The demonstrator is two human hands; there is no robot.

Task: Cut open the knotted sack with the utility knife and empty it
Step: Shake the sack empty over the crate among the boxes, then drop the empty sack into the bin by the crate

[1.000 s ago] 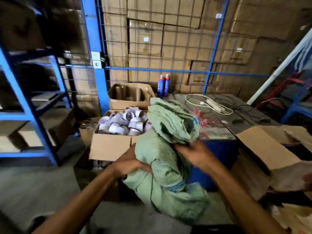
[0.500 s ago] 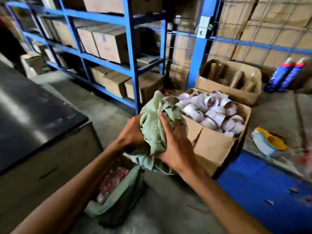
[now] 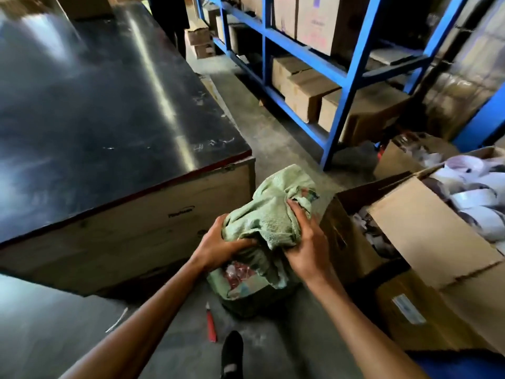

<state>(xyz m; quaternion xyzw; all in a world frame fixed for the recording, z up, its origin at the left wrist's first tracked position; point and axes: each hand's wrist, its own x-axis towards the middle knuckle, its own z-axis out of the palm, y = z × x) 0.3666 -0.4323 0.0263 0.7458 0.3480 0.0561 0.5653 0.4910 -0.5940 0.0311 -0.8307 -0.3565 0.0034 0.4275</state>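
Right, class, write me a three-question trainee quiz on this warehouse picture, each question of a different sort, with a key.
1. True or false: the red knife is in the person's right hand.
2. Which colour is the sack that both hands hold? A) blue B) green C) white
3. Fill in: the knife lies on the ____, near the person's foot.

Key
1. False: it lies loose, and the left hand and right hand both have a grip on the sack.
2. B
3. floor
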